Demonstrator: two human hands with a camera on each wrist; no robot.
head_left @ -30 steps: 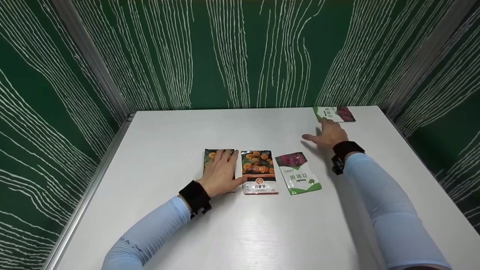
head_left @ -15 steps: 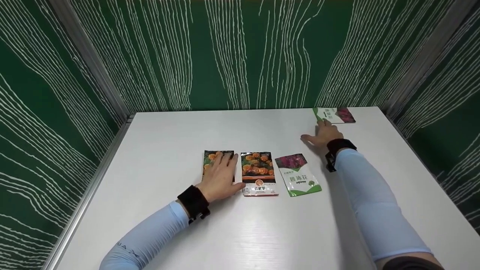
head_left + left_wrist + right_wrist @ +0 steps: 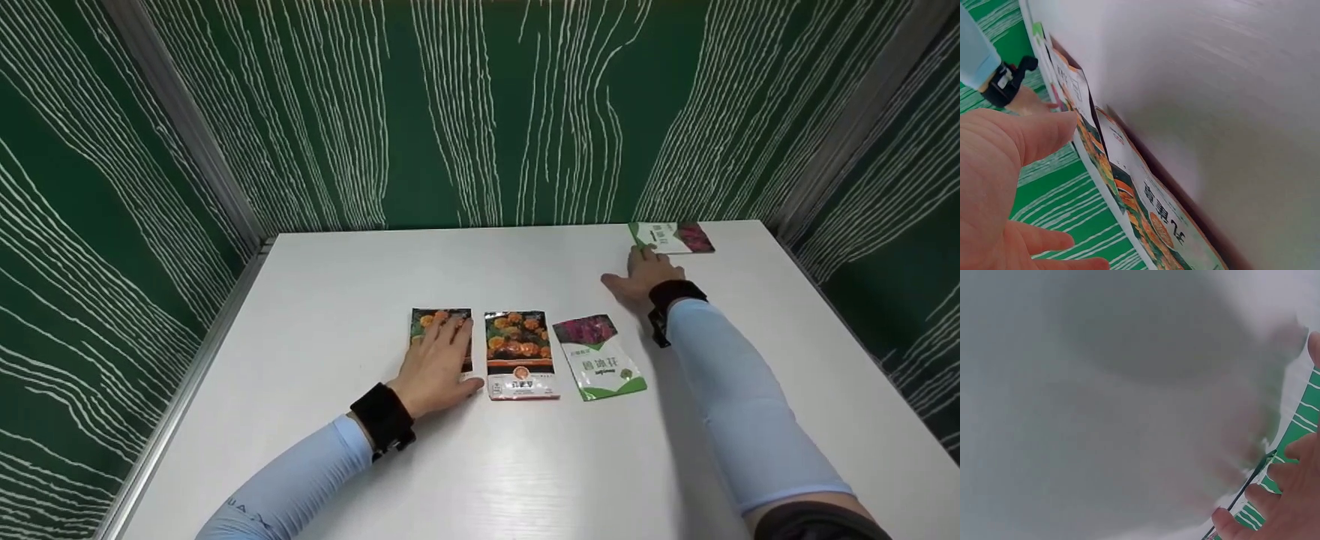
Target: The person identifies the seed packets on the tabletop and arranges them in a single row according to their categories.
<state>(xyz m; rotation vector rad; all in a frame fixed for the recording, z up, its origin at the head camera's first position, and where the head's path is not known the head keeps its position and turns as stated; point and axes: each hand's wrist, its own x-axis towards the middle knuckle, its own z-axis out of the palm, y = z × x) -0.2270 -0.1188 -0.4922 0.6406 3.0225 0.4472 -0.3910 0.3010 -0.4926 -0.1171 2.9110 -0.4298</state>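
Four seed packets is more than I count, so several lie flat on the white table (image 3: 495, 465). My left hand (image 3: 435, 371) lies with straight fingers over the leftmost orange-flower seed packet (image 3: 421, 324), covering much of it. Right of its thumb (image 3: 1053, 132) is a second orange-flower seed packet (image 3: 521, 356). Farther right, slightly turned, lies a white-and-green seed packet (image 3: 604, 364) with purple flowers. A matching white-and-green packet (image 3: 675, 237) lies sideways at the back edge. My right hand (image 3: 646, 276) is there, fingers spread, fingertips at that packet's near left corner.
Green walls with white wavy lines (image 3: 442, 112) rise behind and on both sides of the table. A metal rail (image 3: 187, 409) runs along its left edge. Dark bands (image 3: 384, 420) with small cameras sit on both wrists.
My left hand has drawn back slightly, its thumb coming off the edge of the second orange packet. My right hand has shifted a little left. The packets stay put; the head view has tilted slightly.
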